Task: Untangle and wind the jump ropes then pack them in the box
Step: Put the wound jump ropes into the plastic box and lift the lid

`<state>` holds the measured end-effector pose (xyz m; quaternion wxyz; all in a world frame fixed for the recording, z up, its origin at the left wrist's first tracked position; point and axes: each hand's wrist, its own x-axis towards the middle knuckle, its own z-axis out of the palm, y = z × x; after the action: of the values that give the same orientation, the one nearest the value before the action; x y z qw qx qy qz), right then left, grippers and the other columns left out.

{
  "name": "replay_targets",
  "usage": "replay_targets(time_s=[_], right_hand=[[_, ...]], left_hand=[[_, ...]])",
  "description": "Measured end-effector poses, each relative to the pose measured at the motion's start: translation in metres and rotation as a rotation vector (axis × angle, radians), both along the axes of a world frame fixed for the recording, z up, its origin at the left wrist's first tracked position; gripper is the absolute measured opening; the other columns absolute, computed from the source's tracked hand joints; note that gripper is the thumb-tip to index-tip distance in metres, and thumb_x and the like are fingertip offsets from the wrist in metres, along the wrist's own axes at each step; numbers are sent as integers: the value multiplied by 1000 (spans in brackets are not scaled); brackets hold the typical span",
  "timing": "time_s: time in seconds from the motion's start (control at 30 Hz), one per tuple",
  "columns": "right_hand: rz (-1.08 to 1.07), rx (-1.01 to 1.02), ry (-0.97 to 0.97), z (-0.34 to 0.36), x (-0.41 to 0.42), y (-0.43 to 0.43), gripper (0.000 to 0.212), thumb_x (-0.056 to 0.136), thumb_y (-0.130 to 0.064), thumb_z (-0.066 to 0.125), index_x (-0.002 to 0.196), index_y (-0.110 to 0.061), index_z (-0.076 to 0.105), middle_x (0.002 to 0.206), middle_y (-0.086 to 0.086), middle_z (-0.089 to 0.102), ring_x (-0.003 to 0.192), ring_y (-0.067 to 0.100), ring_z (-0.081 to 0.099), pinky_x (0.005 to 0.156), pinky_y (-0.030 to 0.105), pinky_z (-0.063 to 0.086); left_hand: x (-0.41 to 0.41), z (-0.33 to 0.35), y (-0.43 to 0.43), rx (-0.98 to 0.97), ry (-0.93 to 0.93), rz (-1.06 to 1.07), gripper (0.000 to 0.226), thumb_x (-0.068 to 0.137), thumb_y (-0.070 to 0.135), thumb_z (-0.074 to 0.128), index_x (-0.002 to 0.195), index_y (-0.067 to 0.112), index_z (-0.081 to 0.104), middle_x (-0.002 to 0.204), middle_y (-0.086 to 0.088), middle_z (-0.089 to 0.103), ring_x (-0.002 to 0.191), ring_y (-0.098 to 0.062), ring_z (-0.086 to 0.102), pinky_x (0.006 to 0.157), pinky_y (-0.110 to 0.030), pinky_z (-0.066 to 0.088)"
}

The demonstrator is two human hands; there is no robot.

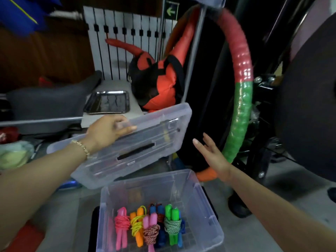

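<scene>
The red and green hoop (243, 110) stands upright at my right, just beside my right hand (212, 153), which is spread with straight fingers and holds nothing. The clear lid (145, 142) hangs tilted above the far-left corner of the clear box (205, 202) — my left hand (107, 130) grips its far edge. The box top is open. Inside, the wound jump ropes (151, 226) lie side by side, long axes running away from me. A small green sign (171, 10) shows an arrow pointing left.
</scene>
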<state>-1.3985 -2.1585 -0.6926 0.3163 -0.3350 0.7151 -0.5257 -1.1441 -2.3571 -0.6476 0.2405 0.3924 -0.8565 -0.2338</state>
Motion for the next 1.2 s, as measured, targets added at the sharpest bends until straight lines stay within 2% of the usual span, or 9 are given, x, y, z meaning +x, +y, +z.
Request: replay_targets(time_s=[0.1,0.23,0.47,0.67,0.77,0.87,1.0,1.1,1.2], right_hand=[[3,19,-1,11,9,8,87,75,-60,59,148,-32,21,154,-3,24,141,13,23,109,28,22],[-24,-13,-14,30,16,20,98,64,-70,55,148,-33,20,153,-10,23,140,11,24,109,28,21],[-17,-51,107,44,6,45,61,86,-47,56,141,-33,35,132,-18,41,121,1,37,103,23,27],[-71,25,120,-9,9,69,15,88,-43,57,100,-36,61,99,-12,67,95,4,61,72,15,43],[-178,34,80,-44,13,72,15,88,-43,59,95,-31,66,88,-9,70,86,5,64,67,17,45],[-234,107,-19,-77,10,65,26,85,-46,62,88,-21,68,77,-2,69,69,11,62,60,23,46],[-304,321,52,-119,-8,58,40,88,-47,57,91,-9,68,79,11,67,72,25,61,66,33,44],[-278,476,123,-148,-22,55,58,88,-56,51,104,-2,65,100,17,67,97,34,62,73,28,40],[-269,537,223,-170,-29,51,56,90,-55,47,106,-4,64,105,18,67,101,33,62,72,27,38]], left_hand=[[7,27,11,35,124,-48,57,64,81,55,83,29,69,87,8,70,84,-12,63,81,-35,49],[4,63,25,150,176,-154,41,75,54,65,83,14,72,89,0,71,81,-6,61,74,-11,41],[9,72,28,498,-52,-152,61,67,70,53,106,27,71,100,15,67,99,-8,59,100,-26,41],[-4,17,30,502,-62,-90,50,77,61,60,80,11,69,66,7,57,64,-7,50,71,-18,39],[-16,-27,29,437,106,21,38,79,43,70,99,10,70,66,9,57,66,-5,52,67,-14,41],[-16,-81,33,420,52,66,65,71,56,67,125,21,55,109,2,63,107,-19,58,97,-34,47],[7,-158,57,405,-210,144,90,80,62,56,150,21,18,155,-7,25,141,-27,28,115,-39,25],[35,-216,73,434,-465,249,104,81,71,46,149,23,-16,159,-5,-17,147,-27,-9,119,-46,5],[47,-246,85,501,-392,317,117,71,77,48,145,25,-26,157,-8,-23,145,-29,-16,118,-50,4]])
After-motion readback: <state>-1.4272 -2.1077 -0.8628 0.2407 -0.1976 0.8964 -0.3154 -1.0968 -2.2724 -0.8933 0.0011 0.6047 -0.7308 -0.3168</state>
